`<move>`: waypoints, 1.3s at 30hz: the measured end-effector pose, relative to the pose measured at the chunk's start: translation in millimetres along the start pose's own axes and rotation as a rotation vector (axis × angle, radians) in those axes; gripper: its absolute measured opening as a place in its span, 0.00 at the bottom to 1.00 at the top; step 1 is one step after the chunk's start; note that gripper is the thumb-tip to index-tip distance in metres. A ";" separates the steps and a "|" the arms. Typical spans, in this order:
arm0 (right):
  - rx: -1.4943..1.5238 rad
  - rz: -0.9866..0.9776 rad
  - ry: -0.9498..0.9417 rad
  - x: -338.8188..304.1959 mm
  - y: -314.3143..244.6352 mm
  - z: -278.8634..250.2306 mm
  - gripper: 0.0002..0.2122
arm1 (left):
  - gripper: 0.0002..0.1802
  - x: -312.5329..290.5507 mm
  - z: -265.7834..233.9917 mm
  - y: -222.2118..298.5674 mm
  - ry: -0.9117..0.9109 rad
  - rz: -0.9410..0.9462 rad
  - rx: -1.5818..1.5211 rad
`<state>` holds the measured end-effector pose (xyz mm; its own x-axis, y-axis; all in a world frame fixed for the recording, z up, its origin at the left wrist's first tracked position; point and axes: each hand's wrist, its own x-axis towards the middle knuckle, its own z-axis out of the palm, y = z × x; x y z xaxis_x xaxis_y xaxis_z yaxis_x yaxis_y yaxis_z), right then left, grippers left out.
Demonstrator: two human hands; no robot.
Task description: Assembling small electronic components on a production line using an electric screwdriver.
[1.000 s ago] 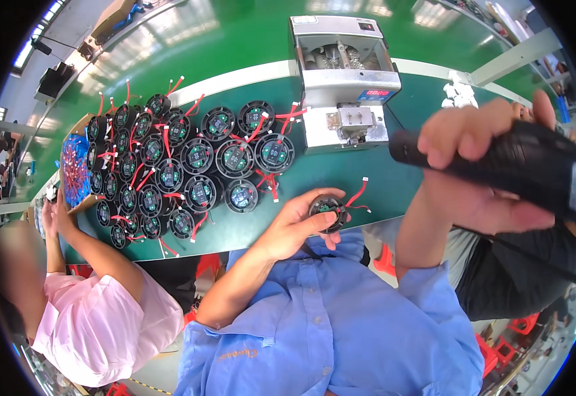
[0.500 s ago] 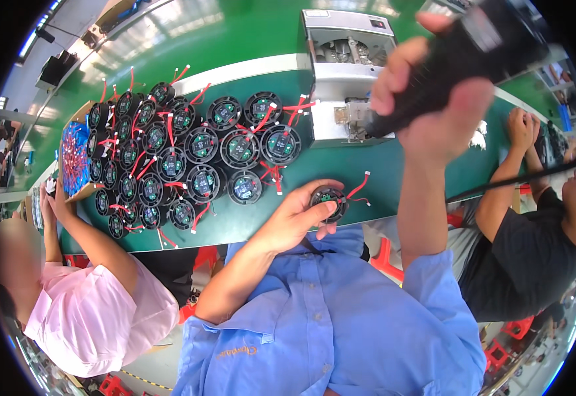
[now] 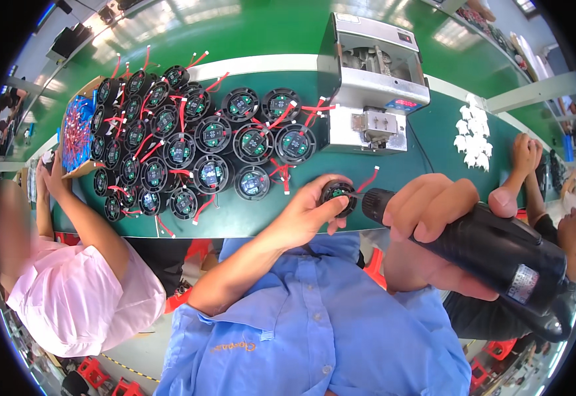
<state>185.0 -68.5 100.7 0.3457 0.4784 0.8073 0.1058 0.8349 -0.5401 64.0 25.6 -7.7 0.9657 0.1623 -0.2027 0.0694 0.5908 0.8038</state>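
Observation:
My left hand [image 3: 311, 214] is closed around a small round black housing [image 3: 335, 193] with a green circuit board in its face. A red wire with a white plug sticks out to the housing's right. My right hand [image 3: 430, 208] grips a thick black electric screwdriver [image 3: 529, 247], lying nearly level and pointing left. Its thin bit reaches the housing's right side; whether it sits in a screw cannot be told. Many similar black housings [image 3: 253, 144] with circuit boards and red wires stand grouped on the green table [image 3: 235, 221], left of my hands.
Beyond my hands stands a silver metal screw feeder [image 3: 367, 92]. White plastic pieces [image 3: 474, 135] lie in a pile to its right. A cardboard box [image 3: 84, 168] of blue parts with red wires is at the left. A person in pink sits left; another person's hands [image 3: 526, 153] rest at the right edge.
My right hand has brought the screwdriver down from the screw feeder to the housing. My left hand keeps holding the housing. The view has shifted slightly.

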 end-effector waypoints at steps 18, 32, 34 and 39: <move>0.013 0.022 -0.173 3.4 2.8 -8.2 0.40 | 0.16 0.3 1.8 5.9 0.000 0.017 0.037; -0.036 0.019 -0.145 1.4 2.5 -7.4 0.40 | 0.15 3.9 5.0 2.8 0.038 0.074 0.039; -0.011 0.014 -0.199 2.1 3.5 -10.1 0.39 | 0.15 2.7 6.6 3.5 0.054 0.070 0.059; -0.001 0.004 -0.206 4.2 5.1 -5.6 0.37 | 0.14 1.9 7.3 5.2 0.041 0.063 0.058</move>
<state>192.2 -63.8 99.9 0.1484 0.5270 0.8368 0.1058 0.8328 -0.5433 68.1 23.3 0.1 0.9576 0.2304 -0.1727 0.0248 0.5316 0.8466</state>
